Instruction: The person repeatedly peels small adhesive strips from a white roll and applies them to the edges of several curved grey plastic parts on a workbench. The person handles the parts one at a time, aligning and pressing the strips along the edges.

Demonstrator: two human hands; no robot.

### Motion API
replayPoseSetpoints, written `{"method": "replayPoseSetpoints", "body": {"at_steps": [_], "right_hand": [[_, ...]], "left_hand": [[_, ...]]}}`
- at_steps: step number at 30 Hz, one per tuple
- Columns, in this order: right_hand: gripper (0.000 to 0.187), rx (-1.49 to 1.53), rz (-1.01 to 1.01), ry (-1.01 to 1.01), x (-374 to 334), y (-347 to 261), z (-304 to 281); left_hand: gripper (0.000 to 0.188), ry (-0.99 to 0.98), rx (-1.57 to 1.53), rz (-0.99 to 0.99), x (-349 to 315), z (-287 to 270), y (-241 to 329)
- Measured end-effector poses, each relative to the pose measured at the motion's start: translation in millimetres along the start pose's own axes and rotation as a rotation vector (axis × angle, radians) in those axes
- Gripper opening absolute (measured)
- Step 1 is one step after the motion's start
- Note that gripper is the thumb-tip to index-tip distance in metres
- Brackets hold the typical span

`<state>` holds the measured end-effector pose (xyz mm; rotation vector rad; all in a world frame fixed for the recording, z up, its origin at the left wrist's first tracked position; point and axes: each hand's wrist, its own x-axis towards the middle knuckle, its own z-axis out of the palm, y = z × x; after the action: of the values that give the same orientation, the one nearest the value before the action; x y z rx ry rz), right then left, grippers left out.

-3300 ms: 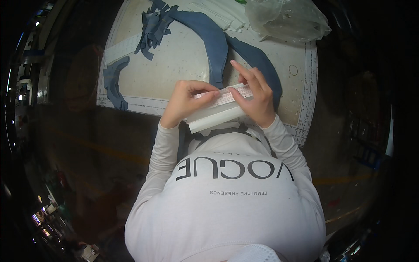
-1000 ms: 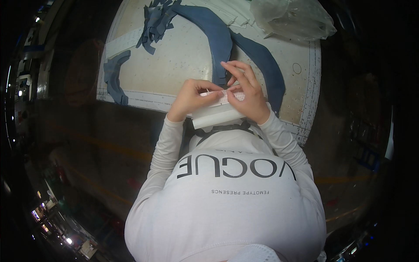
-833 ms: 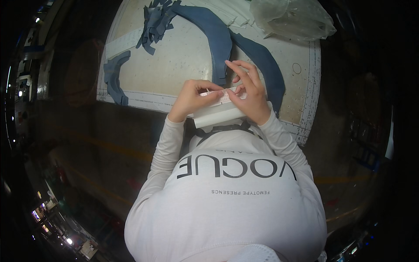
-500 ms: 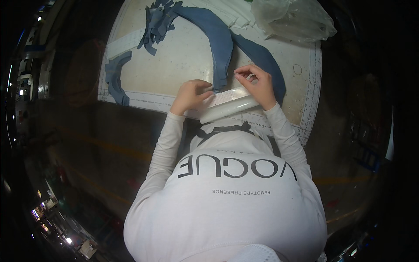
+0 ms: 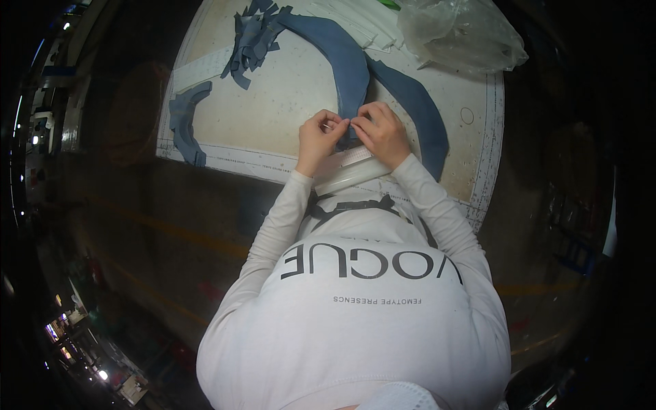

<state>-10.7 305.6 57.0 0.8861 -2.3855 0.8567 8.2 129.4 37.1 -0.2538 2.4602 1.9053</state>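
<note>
My left hand and my right hand meet fingertip to fingertip over the near end of a long curved blue fabric piece. Thumb and fingers of each are pinched closed; whatever lies between them is too small to make out. Just below the hands, by the table's near edge, lie a white printed strip and a glossy white roll. A second curved blue fabric piece extends to the right of the first, passing behind my right hand.
A heap of cut blue fabric strips lies at the far left, with a short curved blue piece nearer the left edge. White folded material and a crumpled clear plastic bag occupy the back. Printed markings border the pale table.
Both hands have come together over the fabric's near end. My left hand has moved right and up off the printed strip; my right hand has shifted left, its fingers now meeting the left's.
</note>
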Motion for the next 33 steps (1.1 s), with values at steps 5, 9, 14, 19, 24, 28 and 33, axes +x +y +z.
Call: {"method": "replayPoseSetpoints", "body": {"at_steps": [5,9,14,19,24,28,33], "right_hand": [[0.011,-0.071,-0.046,0.042,2,-1,3],[0.014,0.022,0.136,0.094,2,2,3],[0.011,0.228,0.309,0.108,-4,7,-1],[0.011,0.34,0.323,-0.004,-22,1,1],[0.011,0.352,0.313,0.018,-23,-1,6],[0.012,0.348,0.297,0.038,-19,-1,7],[0.015,0.287,0.221,0.072,-16,1,8]], "left_hand": [[0.02,0.021,0.03,0.02,1,0,4],[0.018,0.034,0.115,0.069,-1,-2,9],[0.016,0.048,0.009,0.087,-8,-5,6],[0.017,-0.109,-0.015,-0.069,-25,-1,-4],[0.019,-0.111,-0.081,-0.068,-25,8,-11],[0.019,-0.155,-0.217,-0.079,-25,9,-16],[0.016,-0.194,-0.339,-0.128,-24,7,-21]]}}
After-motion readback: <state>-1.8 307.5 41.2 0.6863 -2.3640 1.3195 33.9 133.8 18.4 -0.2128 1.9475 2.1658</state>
